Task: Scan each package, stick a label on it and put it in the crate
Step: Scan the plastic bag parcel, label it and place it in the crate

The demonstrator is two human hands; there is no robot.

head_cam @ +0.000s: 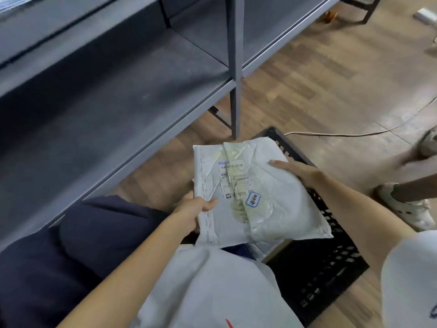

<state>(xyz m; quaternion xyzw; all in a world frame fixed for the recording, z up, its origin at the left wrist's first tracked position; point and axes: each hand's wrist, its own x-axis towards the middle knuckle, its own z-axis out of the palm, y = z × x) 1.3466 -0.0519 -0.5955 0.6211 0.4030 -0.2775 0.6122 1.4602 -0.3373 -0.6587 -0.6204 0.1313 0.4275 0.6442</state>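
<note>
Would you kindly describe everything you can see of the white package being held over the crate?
The white package is a soft, crinkled plastic mailer, lying roughly flat above the black crate. Its top carries worn printed labels, yellowed tape and a small blue-bordered sticker. The left hand pinches its near left edge; the right hand rests on its far right side.

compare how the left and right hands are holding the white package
The left hand grips the white package at its near left edge, thumb curled on top; the right hand lies flat on its far right side, fingers straight. The left pinches; the right only presses. Both touch the same package, held over the black crate.
</note>
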